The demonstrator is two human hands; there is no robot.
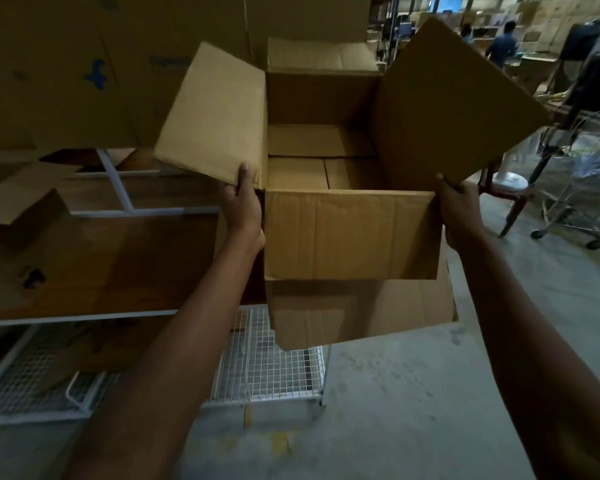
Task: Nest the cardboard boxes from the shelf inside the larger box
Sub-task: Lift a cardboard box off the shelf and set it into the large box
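At far left, brown cardboard boxes (49, 81) sit on the white wire-mesh shelf (271, 362). The left hand (242, 206) pinches the left flap of the open brown cardboard box (350, 233), held above the grey concrete floor (413, 393). The right hand (461, 213) clasps its right flap, fingers hidden behind the cardboard.

Open box (350, 233) was plain tan, unprinted. Cartons (84, 71) at 10 o'clock: brown with blue logo print. Shelf frame (118, 188) white; wire mesh (274, 362) at 6 white grid. Floor (413, 393) grey, speckled.

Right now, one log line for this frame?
box: open, lifted beside shelf | left hand: grips left flap | right hand: grips right flap | inside: empty
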